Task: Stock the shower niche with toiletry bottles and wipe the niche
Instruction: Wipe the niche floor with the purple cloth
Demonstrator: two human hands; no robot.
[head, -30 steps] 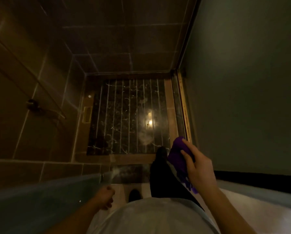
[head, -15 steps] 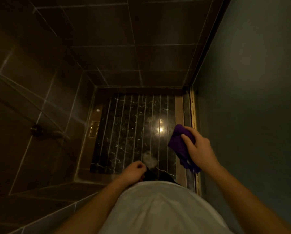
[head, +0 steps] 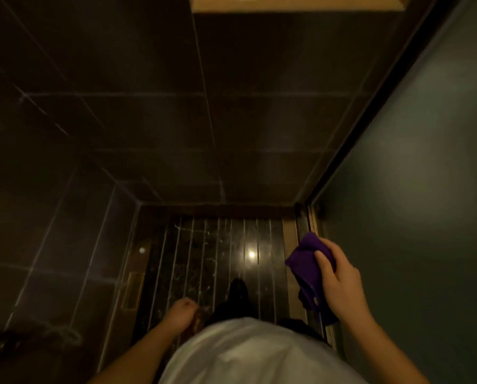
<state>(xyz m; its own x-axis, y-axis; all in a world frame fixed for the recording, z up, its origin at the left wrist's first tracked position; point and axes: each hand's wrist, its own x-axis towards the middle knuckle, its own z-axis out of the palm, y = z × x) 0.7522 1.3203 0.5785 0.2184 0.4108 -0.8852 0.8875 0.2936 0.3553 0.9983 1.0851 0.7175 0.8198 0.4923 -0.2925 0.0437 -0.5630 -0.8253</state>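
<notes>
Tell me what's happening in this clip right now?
A person stands inside a dark tiled shower stall, looking down. The right hand grips a bunched purple cloth; the left hand is a loose fist, holding nothing visible. No toiletry bottles are in view, and no wiping is under way.

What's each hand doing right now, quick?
Left hand: closed in a loose fist, nothing visible in it.
Right hand: closed around a purple cloth.
</notes>
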